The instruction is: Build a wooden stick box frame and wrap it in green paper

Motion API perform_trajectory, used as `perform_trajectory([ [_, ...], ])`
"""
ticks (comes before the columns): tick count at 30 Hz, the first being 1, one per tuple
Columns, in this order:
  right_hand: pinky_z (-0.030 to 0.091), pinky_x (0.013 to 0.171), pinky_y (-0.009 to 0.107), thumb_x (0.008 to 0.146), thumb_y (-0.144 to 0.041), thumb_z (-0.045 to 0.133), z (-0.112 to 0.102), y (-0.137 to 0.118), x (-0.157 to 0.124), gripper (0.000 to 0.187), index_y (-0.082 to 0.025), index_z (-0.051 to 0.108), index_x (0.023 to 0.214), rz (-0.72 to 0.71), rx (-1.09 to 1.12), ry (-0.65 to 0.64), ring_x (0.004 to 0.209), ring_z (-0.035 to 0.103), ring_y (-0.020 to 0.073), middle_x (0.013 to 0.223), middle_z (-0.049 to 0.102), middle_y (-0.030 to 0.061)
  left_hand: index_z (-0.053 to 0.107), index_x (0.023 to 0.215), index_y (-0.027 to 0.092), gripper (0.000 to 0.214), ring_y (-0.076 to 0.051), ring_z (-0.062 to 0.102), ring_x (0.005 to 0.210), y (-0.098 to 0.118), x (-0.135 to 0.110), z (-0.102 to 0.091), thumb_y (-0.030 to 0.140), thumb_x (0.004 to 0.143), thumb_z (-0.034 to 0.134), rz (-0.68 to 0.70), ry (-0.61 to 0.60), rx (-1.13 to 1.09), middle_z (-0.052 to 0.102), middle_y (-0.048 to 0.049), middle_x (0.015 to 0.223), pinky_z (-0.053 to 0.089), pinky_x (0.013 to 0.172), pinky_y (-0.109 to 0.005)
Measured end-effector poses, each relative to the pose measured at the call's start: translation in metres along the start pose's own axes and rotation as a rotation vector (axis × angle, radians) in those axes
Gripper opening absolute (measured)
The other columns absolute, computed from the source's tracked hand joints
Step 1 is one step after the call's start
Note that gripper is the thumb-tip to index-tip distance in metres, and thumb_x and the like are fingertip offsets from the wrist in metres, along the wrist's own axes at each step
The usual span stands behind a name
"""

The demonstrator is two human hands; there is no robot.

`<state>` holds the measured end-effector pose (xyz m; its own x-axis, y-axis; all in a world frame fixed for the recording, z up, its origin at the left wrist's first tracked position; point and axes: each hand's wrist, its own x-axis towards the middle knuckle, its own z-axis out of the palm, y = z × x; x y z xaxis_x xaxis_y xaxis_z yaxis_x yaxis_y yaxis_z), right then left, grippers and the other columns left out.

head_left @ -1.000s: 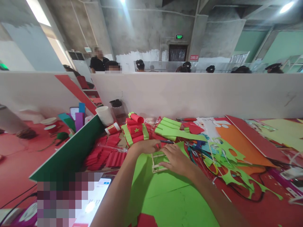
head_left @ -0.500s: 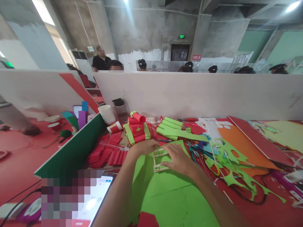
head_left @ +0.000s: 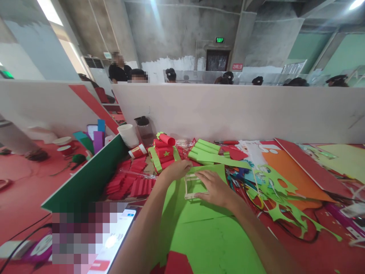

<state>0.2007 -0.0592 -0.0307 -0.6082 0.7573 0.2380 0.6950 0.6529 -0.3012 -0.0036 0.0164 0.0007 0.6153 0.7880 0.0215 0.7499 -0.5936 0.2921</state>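
Observation:
A small open frame of pale wooden sticks (head_left: 186,187) is over a bright green paper sheet (head_left: 199,236). My right hand (head_left: 216,187) holds its right side, with the thumb at the near edge and the fingers over the far edge. At the frame's far left corner is my left hand (head_left: 177,170), its fingers curled together. Their tips are partly hidden, so what they pinch cannot be made out. A folded red paper piece (head_left: 178,263) lies on the near end of the green sheet.
Red paper pieces (head_left: 142,187) and a red-green paper model (head_left: 165,154) are to the left. Green paper rolls (head_left: 207,146) stand behind. Cut green scraps (head_left: 296,217) and pliers (head_left: 233,182) are at right. A green board (head_left: 85,175) and phone (head_left: 116,236) flank my left arm.
The stick frame has tipped, and its near edge now sits a little farther from me. Both hands have shifted slightly with it. The camera view has moved a little.

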Motion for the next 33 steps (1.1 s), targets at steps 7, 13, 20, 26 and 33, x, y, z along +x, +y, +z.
perform_trajectory([
  [7,0.027,0.107,0.048,0.079,-0.063,0.054,0.01,0.016,0.006,0.081,-0.021,0.03,0.144,0.019,0.052,-0.062,0.131,0.032,0.0302,0.144,0.037,0.0124,0.063,0.089,0.019,0.028,-0.015,0.06,0.067,-0.005,0.006,0.013,0.025,0.092,0.036,0.024,-0.014,-0.019,0.067,-0.0054,0.083,0.042,0.057,-0.023],
  [13,0.033,0.105,0.045,0.078,-0.063,0.054,0.007,0.016,0.006,0.081,-0.022,0.031,0.144,0.026,0.069,-0.094,0.128,0.036,0.0294,0.142,0.039,0.0118,0.062,0.088,0.018,0.028,-0.015,0.059,0.066,-0.014,0.009,0.018,0.024,0.091,0.035,0.031,-0.014,0.011,0.066,-0.005,0.081,0.039,0.055,-0.023],
  [20,0.03,0.106,0.046,0.08,-0.054,0.058,0.01,0.014,0.006,0.079,-0.018,0.029,0.144,-0.041,-0.037,-0.063,0.127,0.035,0.03,0.139,0.041,0.0139,0.061,0.089,0.018,0.027,-0.014,0.058,0.067,-0.01,0.01,0.011,0.024,0.091,0.035,0.059,-0.04,0.009,0.065,-0.0052,0.083,0.038,0.056,-0.022],
  [26,0.03,0.105,0.05,0.078,-0.064,0.053,0.011,0.016,0.006,0.084,-0.018,0.029,0.144,-0.024,-0.04,-0.092,0.128,0.034,0.0317,0.14,0.039,0.0147,0.061,0.088,0.018,0.025,-0.015,0.058,0.068,0.001,0.006,0.0,0.03,0.089,0.04,0.055,-0.135,-0.031,0.065,-0.0047,0.082,0.038,0.056,-0.023],
  [33,0.023,0.109,0.052,0.087,-0.065,0.034,0.006,0.014,0.0,0.074,-0.019,0.031,0.144,-0.046,-0.081,-0.067,0.135,0.024,0.0315,0.148,0.028,0.0146,0.057,0.106,0.02,0.033,-0.019,0.061,0.078,0.015,-0.003,-0.016,0.041,0.087,0.042,-0.033,-0.294,-0.066,0.066,-0.0067,0.097,0.041,0.059,-0.025],
])
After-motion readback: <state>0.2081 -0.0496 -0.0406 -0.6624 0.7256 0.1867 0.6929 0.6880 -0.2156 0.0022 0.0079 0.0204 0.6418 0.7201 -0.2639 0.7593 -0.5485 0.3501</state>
